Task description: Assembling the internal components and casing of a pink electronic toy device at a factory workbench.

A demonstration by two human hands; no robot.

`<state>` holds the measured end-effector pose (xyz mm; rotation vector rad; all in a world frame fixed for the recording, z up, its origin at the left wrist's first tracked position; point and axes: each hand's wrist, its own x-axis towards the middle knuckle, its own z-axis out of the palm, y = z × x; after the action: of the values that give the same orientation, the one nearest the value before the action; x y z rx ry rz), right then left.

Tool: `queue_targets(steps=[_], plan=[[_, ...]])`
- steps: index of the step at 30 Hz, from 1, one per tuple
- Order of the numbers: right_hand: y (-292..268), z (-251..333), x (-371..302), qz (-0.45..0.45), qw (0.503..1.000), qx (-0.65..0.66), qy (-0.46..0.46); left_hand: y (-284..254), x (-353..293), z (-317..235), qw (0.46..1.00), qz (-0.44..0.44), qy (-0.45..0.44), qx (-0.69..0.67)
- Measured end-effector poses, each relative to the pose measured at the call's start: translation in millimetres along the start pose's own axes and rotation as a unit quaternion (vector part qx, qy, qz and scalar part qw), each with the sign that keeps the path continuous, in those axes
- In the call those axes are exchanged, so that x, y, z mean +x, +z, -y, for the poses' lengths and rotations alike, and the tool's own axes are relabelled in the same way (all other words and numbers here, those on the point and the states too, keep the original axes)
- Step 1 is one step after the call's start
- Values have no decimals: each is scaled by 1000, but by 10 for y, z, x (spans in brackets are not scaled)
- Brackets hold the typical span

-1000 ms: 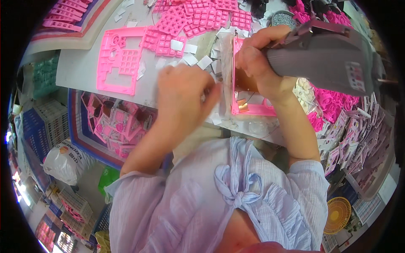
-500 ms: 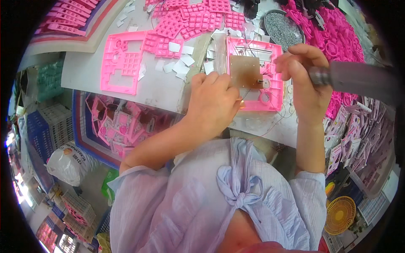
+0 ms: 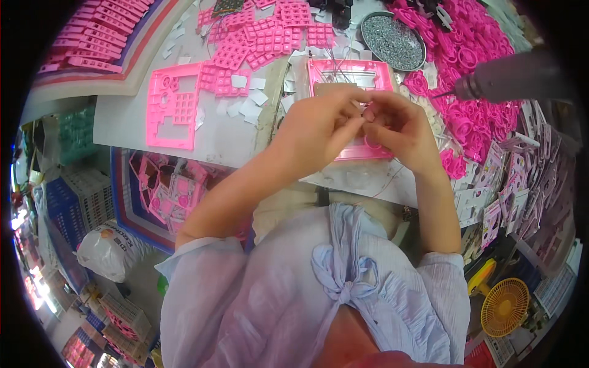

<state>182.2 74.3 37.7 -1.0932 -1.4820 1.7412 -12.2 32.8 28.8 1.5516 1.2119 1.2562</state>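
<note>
My left hand [image 3: 319, 126] and my right hand [image 3: 405, 132] meet above a pink plastic housing [image 3: 362, 152]. The fingertips of both are pinched together, and what they hold, if anything, is too small and too covered to make out. Under the hands, the edge of a brown circuit board [image 3: 327, 89] shows inside the housing, with thin dark wires above it. To the right a grey power screwdriver [image 3: 509, 76] hangs with its bit pointing left, and neither hand touches it.
A round tray of small screws [image 3: 392, 43] stands behind the housing. Pink rings [image 3: 475, 113] are heaped at the right. Pink keypads [image 3: 270, 37], white paper pieces [image 3: 250, 109] and a second pink housing [image 3: 151, 116] lie left. A blue crate [image 3: 132, 211] sits below the table edge.
My right hand has left the screwdriver's side and moved left to my left hand. My left hand has shifted over the board, covering most of it. The whole view has shifted slightly.
</note>
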Motion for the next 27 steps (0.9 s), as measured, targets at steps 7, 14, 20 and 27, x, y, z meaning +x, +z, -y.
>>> queue_targets(steps=[7,14,20,27], plan=[[165,-48,-20,-21,997,50,48,-179,-160,159,960,13,113,258],[202,-68,-12,-42,996,44,64,-185,-160,169,969,33,71,233],[186,-124,-18,-53,995,62,55,-136,-143,206,976,38,74,199],[200,-116,-71,-60,997,38,6,-17,-141,206,990,24,0,138]])
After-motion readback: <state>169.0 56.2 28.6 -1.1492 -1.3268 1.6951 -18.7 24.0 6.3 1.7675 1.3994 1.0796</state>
